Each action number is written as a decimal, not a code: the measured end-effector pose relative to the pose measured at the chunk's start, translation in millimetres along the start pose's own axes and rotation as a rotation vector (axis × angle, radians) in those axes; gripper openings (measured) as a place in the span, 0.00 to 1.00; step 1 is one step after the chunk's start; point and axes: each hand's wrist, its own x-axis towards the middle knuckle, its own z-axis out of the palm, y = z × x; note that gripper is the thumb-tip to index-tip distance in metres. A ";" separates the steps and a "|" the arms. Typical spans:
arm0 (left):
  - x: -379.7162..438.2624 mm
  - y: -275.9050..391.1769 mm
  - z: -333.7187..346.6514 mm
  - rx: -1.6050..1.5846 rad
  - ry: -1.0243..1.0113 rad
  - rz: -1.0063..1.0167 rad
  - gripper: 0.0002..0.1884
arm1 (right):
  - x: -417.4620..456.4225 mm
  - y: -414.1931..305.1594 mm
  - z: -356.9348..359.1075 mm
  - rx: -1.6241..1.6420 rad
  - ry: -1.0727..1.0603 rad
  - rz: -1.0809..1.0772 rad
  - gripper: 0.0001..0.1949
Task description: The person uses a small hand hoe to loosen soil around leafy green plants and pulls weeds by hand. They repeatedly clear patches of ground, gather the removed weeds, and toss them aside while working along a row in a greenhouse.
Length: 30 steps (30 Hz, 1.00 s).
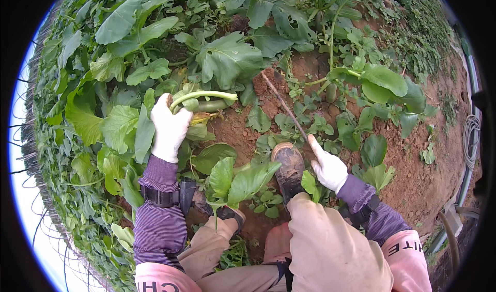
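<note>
My left hand, in a white glove, is closed around pale green leaf stalks of a leafy plant. Just beyond its fingers lies a green root or fruit, elongated and partly hidden by leaves, with a yellowed leaf below it. My right hand, gloved too, grips a thin rod-like tool handle, index finger stretched along it. The handle slants up and left to reddish, clumped soil; whether a blade sits at that far end cannot be made out.
My shoe stands on the soil between the hands. Broad leaves crowd the ground ahead and to the left. Another green root or fruit shows at the right. Along the right rim run a pipe and a coiled cable.
</note>
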 end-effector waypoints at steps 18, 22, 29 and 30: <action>-170.6 66.0 46.2 0.123 -1.180 0.180 0.14 | 0.5 1.2 6.2 0.022 0.040 -0.026 0.36; -195.2 -12.3 108.4 0.469 -0.928 -0.229 0.21 | 1.3 5.8 9.3 -0.019 0.027 -0.016 0.37; -240.9 -18.4 101.2 0.544 -0.999 -0.326 0.16 | -0.3 10.3 9.4 0.004 0.043 -0.016 0.37; -237.1 -13.7 99.9 0.563 -1.025 -0.350 0.15 | -0.4 8.0 8.2 0.000 0.022 0.014 0.37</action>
